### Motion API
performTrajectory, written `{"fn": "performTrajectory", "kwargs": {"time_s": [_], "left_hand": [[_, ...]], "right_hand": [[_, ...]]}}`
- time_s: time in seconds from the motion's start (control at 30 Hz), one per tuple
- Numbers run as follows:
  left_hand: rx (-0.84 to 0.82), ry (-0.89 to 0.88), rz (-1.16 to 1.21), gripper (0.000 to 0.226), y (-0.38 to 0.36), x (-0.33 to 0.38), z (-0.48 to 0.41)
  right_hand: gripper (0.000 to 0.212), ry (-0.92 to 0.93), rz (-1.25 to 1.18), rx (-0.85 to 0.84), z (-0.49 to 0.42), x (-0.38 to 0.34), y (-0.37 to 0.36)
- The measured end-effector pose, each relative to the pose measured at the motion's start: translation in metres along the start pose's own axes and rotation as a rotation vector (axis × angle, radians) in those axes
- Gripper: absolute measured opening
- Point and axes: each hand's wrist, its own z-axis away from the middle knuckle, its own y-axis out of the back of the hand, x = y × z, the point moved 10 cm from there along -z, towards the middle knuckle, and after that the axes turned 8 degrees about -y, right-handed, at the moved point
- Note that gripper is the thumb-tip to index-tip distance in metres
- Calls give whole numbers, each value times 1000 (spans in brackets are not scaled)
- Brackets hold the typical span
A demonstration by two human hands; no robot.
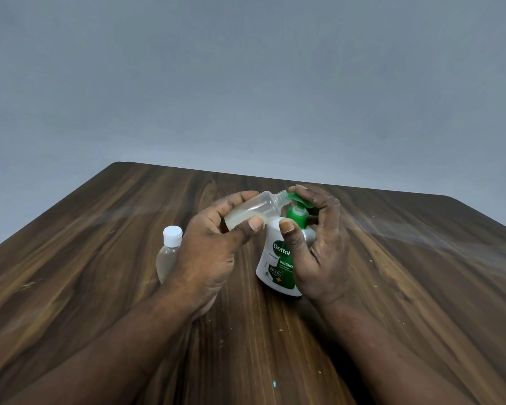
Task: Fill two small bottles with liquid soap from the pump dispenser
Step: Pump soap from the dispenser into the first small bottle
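My left hand [214,244] grips a small clear uncapped bottle [257,210], tilted with its threaded neck up against the green pump nozzle [298,201]. Pale liquid lies in the bottle's lower end. The white soap dispenser [279,264] with a green label stands on the table. My right hand [319,244] wraps around it, the thumb on the front of its body and a fingertip on top of the pump head. A second small bottle [168,252] with a white cap stands to the left, partly hidden behind my left wrist.
The wooden table [100,273] stretches all round the bottles; its far edge runs just behind the hands. A grey wall rises behind it. Small crumbs and a tiny teal speck [274,383] lie near the front.
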Motion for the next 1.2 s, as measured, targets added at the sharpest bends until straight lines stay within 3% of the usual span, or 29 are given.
{"fn": "performTrajectory", "kwargs": {"time_s": [1.2], "left_hand": [[5,-6,-40,39,4,-1,-2]], "right_hand": [[62,4,46,-24,-2,1,0]]}}
